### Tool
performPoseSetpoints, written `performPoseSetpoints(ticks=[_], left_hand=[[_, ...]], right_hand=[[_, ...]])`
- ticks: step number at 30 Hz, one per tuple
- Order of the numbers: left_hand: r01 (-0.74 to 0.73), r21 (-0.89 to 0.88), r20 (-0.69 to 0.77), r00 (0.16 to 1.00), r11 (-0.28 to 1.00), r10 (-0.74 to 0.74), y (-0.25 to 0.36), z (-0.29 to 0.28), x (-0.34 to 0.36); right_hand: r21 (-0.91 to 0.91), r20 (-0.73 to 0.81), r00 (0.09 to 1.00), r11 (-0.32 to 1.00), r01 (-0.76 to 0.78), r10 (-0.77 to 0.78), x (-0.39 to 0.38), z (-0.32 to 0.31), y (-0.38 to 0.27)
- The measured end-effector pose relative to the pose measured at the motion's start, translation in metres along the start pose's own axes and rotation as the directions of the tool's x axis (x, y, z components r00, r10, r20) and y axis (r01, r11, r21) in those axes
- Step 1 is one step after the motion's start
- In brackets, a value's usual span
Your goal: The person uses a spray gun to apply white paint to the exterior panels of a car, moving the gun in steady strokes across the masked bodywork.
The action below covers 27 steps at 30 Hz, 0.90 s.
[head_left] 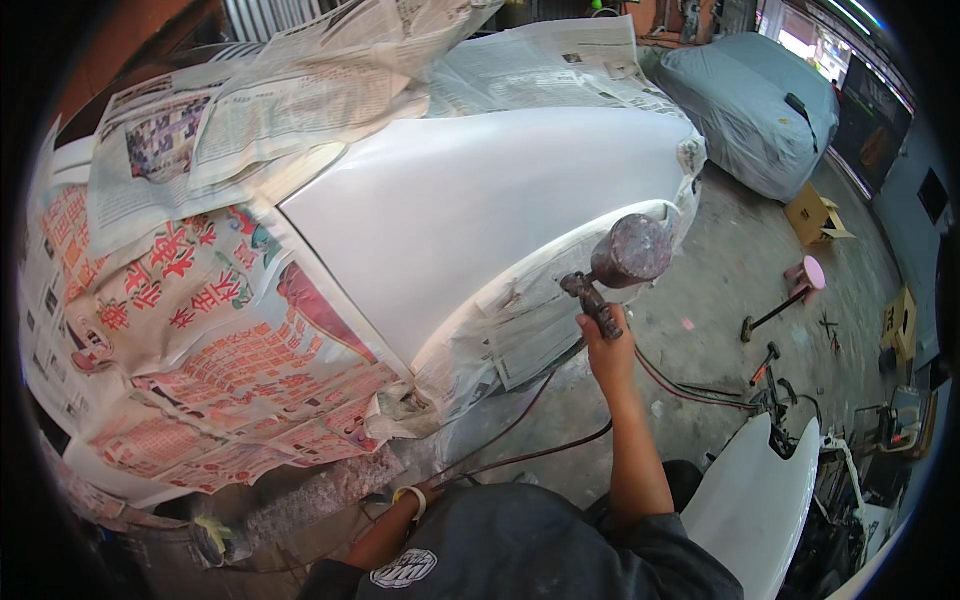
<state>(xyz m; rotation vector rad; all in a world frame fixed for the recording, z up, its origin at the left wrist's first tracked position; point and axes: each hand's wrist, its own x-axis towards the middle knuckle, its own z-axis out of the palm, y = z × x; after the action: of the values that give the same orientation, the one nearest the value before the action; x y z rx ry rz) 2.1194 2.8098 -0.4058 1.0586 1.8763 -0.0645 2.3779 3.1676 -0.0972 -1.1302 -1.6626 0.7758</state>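
Observation:
My right hand grips a dark, paint-crusted spray gun with a round, paint-stained cup. It holds the gun in front of the papered wheel arch of a car's white fender. Newspaper masks the car above the fender, and red-printed paper covers its side to the left. Low in the view, my left hand is closed around a dark air hose where the hose lines converge. Its fingers are partly hidden beside my dark shirt.
Behind the fender stands a car under a grey cover. Cardboard boxes, a pink-topped stool and tools lie to the right. A loose white body panel is close by my right side. Hoses trail across the concrete floor.

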Motion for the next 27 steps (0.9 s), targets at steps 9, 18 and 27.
performPoseSetpoints(ticks=[9, 18, 27], left_hand=[[0.044, 0.071, 0.175, 0.983, 0.996, -0.056, -0.018, 0.014, 0.023], [-0.036, 0.072, 0.054, 0.998, 0.997, 0.032, -0.032, 0.027, 0.03], [-0.064, 0.073, 0.01, 0.998, 0.995, 0.063, -0.011, 0.013, 0.013]], right_hand=[[0.106, -0.188, 0.976, 0.99, -0.095, 0.114, 0.044, -0.039, 0.023], [0.086, 0.019, 0.998, 0.995, -0.06, 0.059, 0.008, -0.027, -0.02], [0.135, 0.529, 0.847, 0.98, -0.148, 0.055, -0.036, -0.011, -0.088]])
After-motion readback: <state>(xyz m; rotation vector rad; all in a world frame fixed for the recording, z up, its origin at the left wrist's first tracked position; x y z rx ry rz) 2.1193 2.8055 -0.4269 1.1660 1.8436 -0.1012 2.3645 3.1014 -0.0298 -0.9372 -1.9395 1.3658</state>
